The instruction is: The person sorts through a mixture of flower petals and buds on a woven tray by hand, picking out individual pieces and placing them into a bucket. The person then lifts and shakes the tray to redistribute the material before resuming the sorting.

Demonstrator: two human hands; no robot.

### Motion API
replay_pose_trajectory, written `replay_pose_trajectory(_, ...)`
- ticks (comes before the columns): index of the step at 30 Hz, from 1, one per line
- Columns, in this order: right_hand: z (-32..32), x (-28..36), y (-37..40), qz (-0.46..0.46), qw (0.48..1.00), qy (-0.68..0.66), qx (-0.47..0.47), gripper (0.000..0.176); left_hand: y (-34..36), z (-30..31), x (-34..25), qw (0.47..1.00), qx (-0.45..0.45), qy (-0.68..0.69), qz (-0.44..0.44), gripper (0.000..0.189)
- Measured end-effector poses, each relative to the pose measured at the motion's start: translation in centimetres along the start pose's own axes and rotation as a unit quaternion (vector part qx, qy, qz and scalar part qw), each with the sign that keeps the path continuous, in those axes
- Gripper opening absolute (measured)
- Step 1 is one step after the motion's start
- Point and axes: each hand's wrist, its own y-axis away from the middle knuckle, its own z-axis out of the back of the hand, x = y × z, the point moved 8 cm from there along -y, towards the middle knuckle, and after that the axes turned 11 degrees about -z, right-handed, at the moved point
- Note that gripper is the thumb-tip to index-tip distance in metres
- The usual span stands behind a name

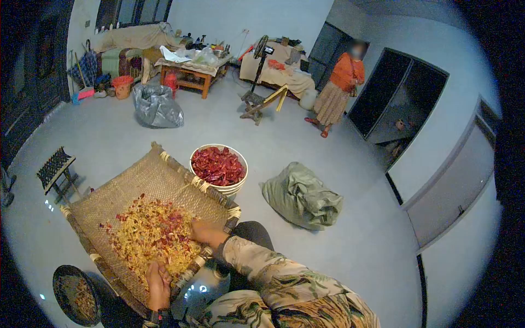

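A woven tray (167,183) with bound wooden edges lies tilted in front of me. Yellow seeds mixed with red dried chili pieces (158,229) are heaped on it. My left hand (157,277) is at the near edge of the heap, its fingers curled together; whatever they hold is too small to make out. At the heap's right side is my right hand (206,233), palm down over the seeds, its fingertips blurred and partly hidden. Just beyond the tray stands a white bucket (229,189) full of red dried chilies (217,165).
A dark basin (61,279) with dry scraps sits at lower left, near a small folding stool (57,167). A green woven sack (303,197) lies on the right. Further back are a grey plastic bag (156,106), a wooden table (188,76) and a standing person (344,82).
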Motion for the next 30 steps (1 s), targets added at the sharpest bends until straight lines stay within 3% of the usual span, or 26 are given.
replay_pose_trajectory(3, -2.4, -1.0, -1.9, 0.012, 0.995, 0.095, 0.001, 0.055, -0.6, 1.3, 0.8, 1.000, 0.002, -0.018, 0.008, 0.019)
replay_pose_trajectory(6, -5.6, -1.6, -5.2, 0.007, 0.999, 0.042, -0.019, 0.063, -0.8, 1.7, 1.2, 0.999, 0.009, -0.047, 0.003, 0.020)
replay_pose_trajectory(9, -1.9, 1.0, -1.9, 0.056, 0.997, -0.051, -0.018, 0.069, 0.0, 0.0, 0.1, 0.999, -0.011, -0.040, 0.008, 0.021)
replay_pose_trajectory(18, -6.7, 3.3, -6.7, 0.125, 0.991, -0.043, -0.024, 0.075, -0.3, 0.1, 0.1, 0.998, 0.017, -0.054, 0.001, 0.022)
replay_pose_trajectory(23, -9.1, 2.6, -8.6, 0.091, 0.996, 0.003, -0.019, 0.075, 0.2, -0.5, -0.3, 0.997, -0.040, -0.058, 0.009, 0.022)
replay_pose_trajectory(26, -9.2, 2.3, -8.7, 0.092, 0.995, 0.016, -0.035, 0.070, 0.3, -0.4, -0.4, 0.998, -0.003, -0.054, 0.015, 0.021)
replay_pose_trajectory(28, -7.8, 3.0, -7.5, 0.111, 0.992, -0.046, -0.045, 0.060, 0.5, -1.1, -2.3, 0.976, -0.007, -0.176, -0.132, 0.020)
replay_pose_trajectory(30, -0.5, 6.0, -2.2, 0.148, 0.974, -0.167, -0.035, 0.045, 2.3, -3.6, -4.0, 0.963, 0.018, -0.203, -0.177, 0.019)
